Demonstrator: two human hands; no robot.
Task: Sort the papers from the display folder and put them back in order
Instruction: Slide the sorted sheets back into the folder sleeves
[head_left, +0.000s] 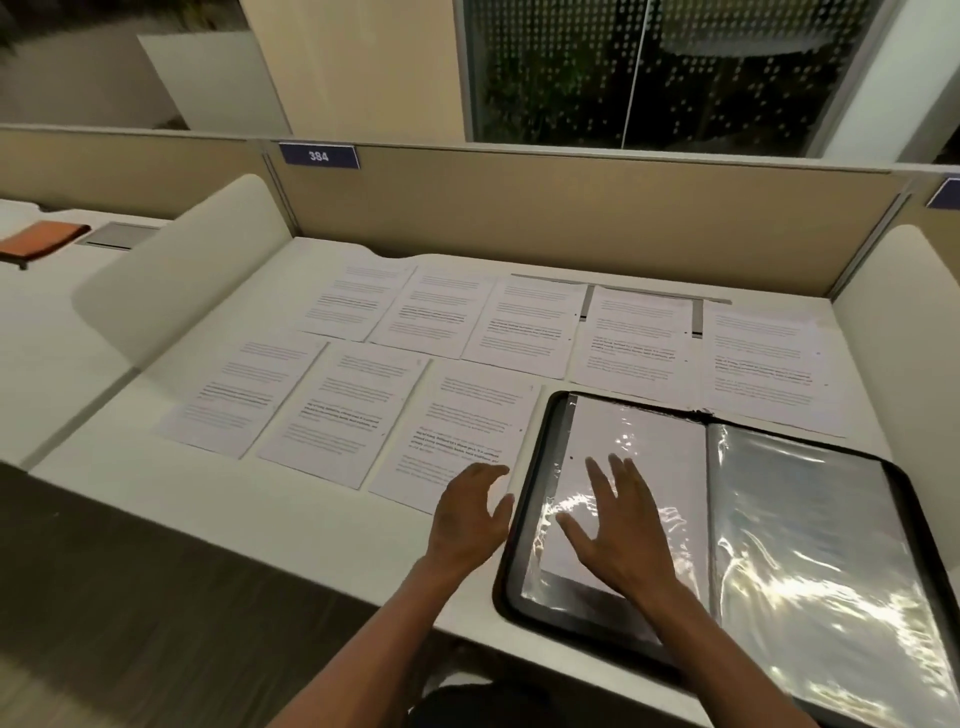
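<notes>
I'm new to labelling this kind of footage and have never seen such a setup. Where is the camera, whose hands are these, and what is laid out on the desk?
There is only one picture, taken by a camera worn on a person's head, looking forward and down, so the two bare arms are that person's own. On the white desk lie eight printed sheets in two rows, five behind and three in front. To the right lies an open black display folder with shiny clear sleeves. The right hand rests with spread fingers on the folder's left sleeve, which has a white sheet inside. The left hand is open beside the folder's left edge, over the nearest sheet. Neither hand grips anything.
</notes>
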